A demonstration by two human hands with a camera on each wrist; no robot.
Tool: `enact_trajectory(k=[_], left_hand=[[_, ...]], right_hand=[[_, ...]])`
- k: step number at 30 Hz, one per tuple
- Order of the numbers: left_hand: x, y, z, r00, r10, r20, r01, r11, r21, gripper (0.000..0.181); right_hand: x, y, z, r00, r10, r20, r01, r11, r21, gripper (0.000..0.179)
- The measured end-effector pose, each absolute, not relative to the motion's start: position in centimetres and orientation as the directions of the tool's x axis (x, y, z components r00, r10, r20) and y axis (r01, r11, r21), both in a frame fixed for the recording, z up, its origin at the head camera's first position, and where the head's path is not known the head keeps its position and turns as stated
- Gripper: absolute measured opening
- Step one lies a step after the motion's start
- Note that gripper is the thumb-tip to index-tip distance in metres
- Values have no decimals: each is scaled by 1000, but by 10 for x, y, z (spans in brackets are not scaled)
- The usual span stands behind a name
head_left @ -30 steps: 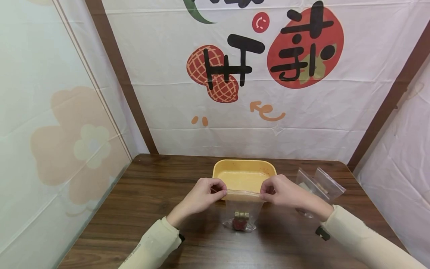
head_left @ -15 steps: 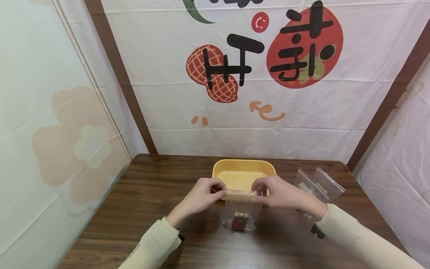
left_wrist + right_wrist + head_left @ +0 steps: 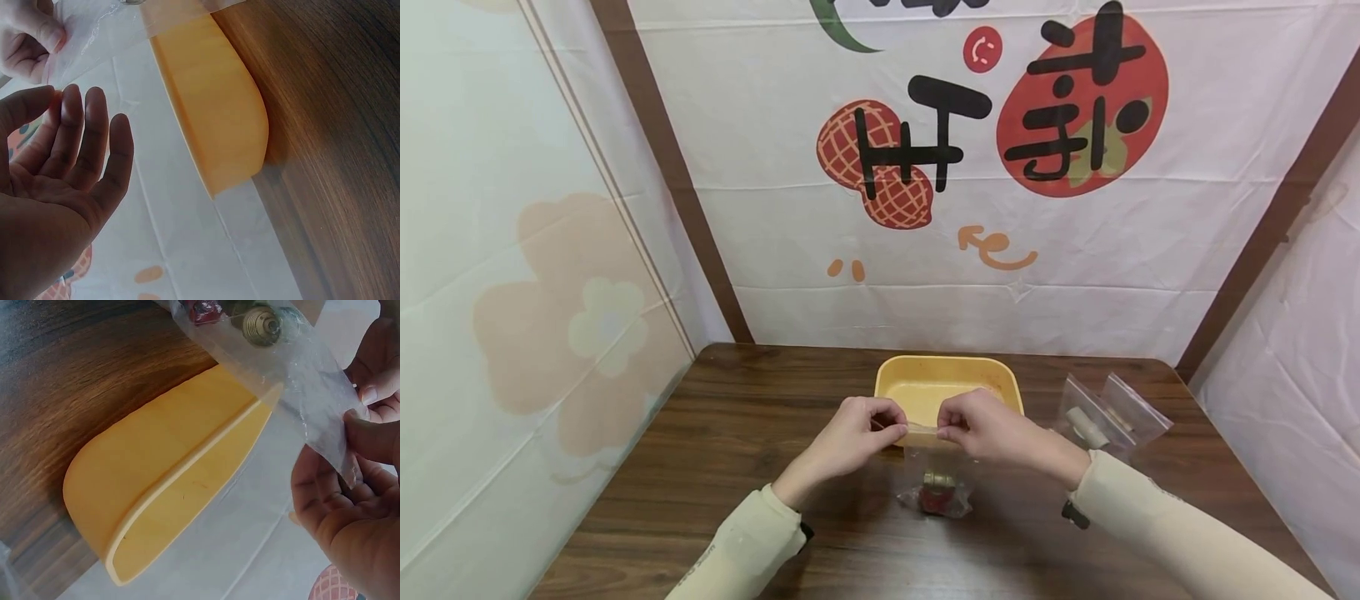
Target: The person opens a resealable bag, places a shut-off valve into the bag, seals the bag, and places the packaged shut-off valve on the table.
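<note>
A clear zip-lock bag (image 3: 917, 457) hangs upright between the two hands, its bottom close to the table. Inside lies a brass threaded fitting (image 3: 261, 326) beside a red piece (image 3: 203, 310). My left hand (image 3: 853, 437) pinches the left end of the bag's top strip between thumb and forefinger; its other fingers are spread in the left wrist view. Thumb and fingers of my right hand (image 3: 992, 427) pinch the same strip a short way to the right. The bag's top right corner is beneath that hand in the head view.
Just behind the hands stands a yellow tray (image 3: 943, 361). Two more clear bags lie at the right: a nearer bag (image 3: 1067, 400) with a pale cylinder (image 3: 1087, 427) in it, and a farther bag (image 3: 1142, 408). A printed cloth (image 3: 760, 250) hangs behind the wooden table (image 3: 700, 467).
My right hand has slid leftward along the bag's top strip, from its right end towards the left hand. The left hand has stayed in place.
</note>
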State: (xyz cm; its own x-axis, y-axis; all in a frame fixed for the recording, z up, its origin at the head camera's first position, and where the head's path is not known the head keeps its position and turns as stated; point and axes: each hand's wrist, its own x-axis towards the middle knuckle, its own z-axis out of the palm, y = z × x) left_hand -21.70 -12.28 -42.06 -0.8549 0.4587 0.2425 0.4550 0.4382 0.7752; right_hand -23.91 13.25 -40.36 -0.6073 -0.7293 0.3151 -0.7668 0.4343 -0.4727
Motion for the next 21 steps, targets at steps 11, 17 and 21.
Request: enact_trajectory(k=[11, 17, 21], left_hand=[[-218, -122, -422, -853, 457, 254, 467, 450, 761, 10], [-219, -122, -423, -842, 467, 271, 486, 440, 755, 9], [-219, -122, -423, -842, 467, 272, 488, 441, 753, 9]], right_hand=[[-241, 147, -407, -616, -722, 314, -754, 424, -502, 21], [-240, 153, -405, -653, -711, 260, -709, 452, -542, 19], [-240, 158, -403, -654, -713, 252, -701, 446, -556, 20]])
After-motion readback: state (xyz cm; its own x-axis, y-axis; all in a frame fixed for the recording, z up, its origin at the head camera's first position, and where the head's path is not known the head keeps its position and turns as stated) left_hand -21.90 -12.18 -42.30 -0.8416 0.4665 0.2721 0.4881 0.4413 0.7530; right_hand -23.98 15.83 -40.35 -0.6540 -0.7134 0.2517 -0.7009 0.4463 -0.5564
